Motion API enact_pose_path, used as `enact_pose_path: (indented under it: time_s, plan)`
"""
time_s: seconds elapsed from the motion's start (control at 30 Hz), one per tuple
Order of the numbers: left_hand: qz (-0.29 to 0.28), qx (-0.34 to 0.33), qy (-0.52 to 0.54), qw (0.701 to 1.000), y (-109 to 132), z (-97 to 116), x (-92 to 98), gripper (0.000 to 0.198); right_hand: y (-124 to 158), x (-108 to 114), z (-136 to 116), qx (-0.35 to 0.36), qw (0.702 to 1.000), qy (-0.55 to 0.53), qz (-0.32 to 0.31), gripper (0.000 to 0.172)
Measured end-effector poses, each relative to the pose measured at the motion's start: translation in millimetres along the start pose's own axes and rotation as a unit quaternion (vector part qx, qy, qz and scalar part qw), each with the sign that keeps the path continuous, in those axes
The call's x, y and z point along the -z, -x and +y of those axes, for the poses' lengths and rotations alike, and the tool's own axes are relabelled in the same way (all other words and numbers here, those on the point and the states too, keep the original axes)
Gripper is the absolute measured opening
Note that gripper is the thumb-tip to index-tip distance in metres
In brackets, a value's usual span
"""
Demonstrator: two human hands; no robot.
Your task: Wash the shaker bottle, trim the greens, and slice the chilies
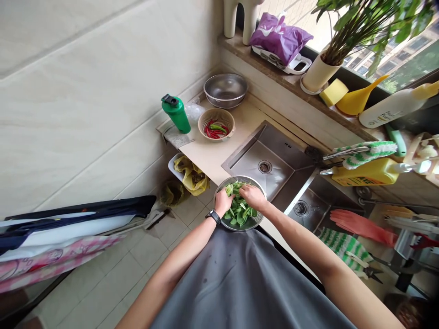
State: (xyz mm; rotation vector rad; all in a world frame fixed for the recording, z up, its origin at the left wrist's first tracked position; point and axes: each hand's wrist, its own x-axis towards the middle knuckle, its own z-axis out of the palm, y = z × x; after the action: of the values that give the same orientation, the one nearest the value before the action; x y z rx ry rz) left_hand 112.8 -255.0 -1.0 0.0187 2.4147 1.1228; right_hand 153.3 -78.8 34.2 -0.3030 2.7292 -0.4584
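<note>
Since the steel colander [240,179] is set at the sink [255,157], apparently for draining, the leafy greens [238,211] are covered by a half-curled left grip [222,202] and right grip [253,196], any hold unclear.

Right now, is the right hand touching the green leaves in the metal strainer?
Touching: the head view shows the right hand resting on the green leaves.

Beige countertop [212,157], steel bowl [225,90], chili basket [216,111]
</note>
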Motion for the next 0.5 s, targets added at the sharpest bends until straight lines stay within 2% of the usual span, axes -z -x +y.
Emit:
enact_pose_path:
  time_s: [0.1, 0.17, 0.27, 0.37, 0.5]
  plan:
    - [0.012, 0.051, 0.035, 0.998, -3.8, 1.2, -3.5, 0.02, 2.9, 5.8, -5.5, -0.004, 1.0, 0.005, -0.015, 0.025]
    - [-0.005, 0.053, 0.043, 0.998, -4.7, 1.5, -2.2, 0.018, 4.2, 8.4, -7.9, -0.019, 1.0, 0.003, -0.022, 0.026]
    - [-0.049, 0.005, 0.063, 0.997, -1.6, 1.8, 5.3, 0.015, 6.2, 12.3, -7.5, -0.066, 0.995, -0.056, -0.043, 0.025]
    - [-0.095, -0.077, 0.074, 0.99, 4.8, 4.9, 14.8, 0.012, 8.1, 19.0, -4.1, -0.08, 0.985, -0.143, -0.058, 0.026]
    - [-0.145, -0.166, 0.069, 0.973, 11.7, 16.0, 22.4, 0.013, 10.2, 31.2, -0.4, -0.093, 0.953, -0.283, -0.056, 0.03]
